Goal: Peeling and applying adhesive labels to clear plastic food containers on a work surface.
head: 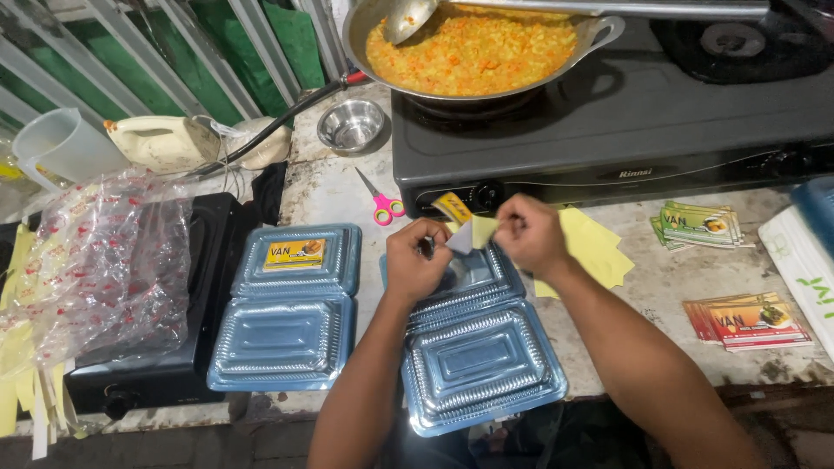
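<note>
Peeling sticker [469, 233] over clamshell box [476, 347] (empty)

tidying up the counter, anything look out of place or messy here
Pink-handled scissors lie open beside the stove. Peeled yellow backing papers are strewn loosely behind the right hand. Nothing looks spilled or damaged.

A small food-stall or home catering kitchen. At the far edge of a worn, stained concrete counter [686, 278] sits a black two-burner gas stove [625, 130] carrying a wok [473, 48] full of orange-yellow cooked food. Open clear plastic meal boxes [287, 304] lie along the near edge, with stacks of printed label stickers [751, 321] toward the right edge and pink-handled scissors [382, 204] by the stove.
</note>
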